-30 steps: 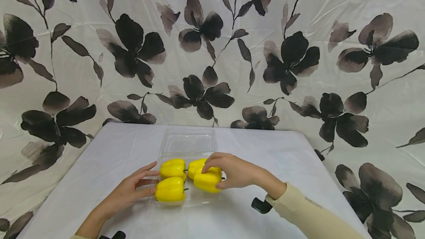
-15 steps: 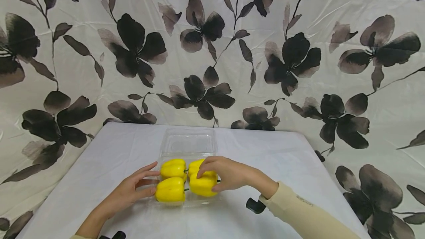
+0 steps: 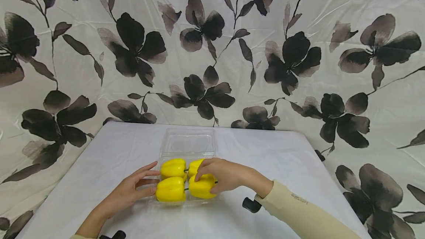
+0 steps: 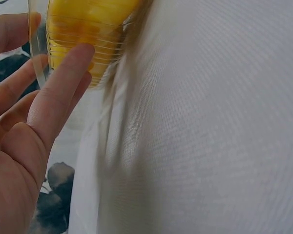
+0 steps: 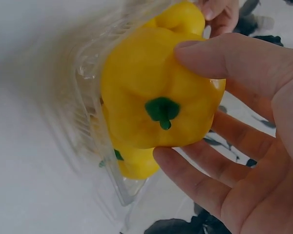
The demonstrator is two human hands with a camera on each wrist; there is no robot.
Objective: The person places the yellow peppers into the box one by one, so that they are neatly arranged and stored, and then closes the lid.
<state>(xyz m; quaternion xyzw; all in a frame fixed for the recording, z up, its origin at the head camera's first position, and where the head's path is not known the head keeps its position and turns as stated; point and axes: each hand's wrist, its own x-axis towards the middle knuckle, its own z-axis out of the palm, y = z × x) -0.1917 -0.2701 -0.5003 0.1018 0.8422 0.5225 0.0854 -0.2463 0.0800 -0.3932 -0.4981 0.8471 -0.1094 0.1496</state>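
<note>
A clear plastic clamshell box [image 3: 199, 203] holds yellow bell peppers with green stems. My right hand [image 3: 229, 174] holds the near right bell pepper [image 3: 200, 188] between thumb and fingers, low inside the box; its stem [image 5: 162, 109] faces the palm in the right wrist view. Behind it, partly hidden by that hand, is another bell pepper [image 3: 194, 166]. On the left side sit a near bell pepper [image 3: 170, 190] and a far bell pepper [image 3: 172, 168]. My left hand [image 3: 127, 189] has its fingers extended against the box's left side, as the ribbed wall [image 4: 105, 51] shows.
The box's transparent lid [image 3: 189, 144] lies folded back, away from me. White cloth [image 3: 265, 150] covers the table, and a floral curtain [image 3: 245, 65] hangs behind its far edge. A dark wrist device [image 3: 251, 205] sits below the right sleeve.
The bell pepper in my right hand has moved left, nearer to me and down into the near right part of the box. My left hand has stayed in place.
</note>
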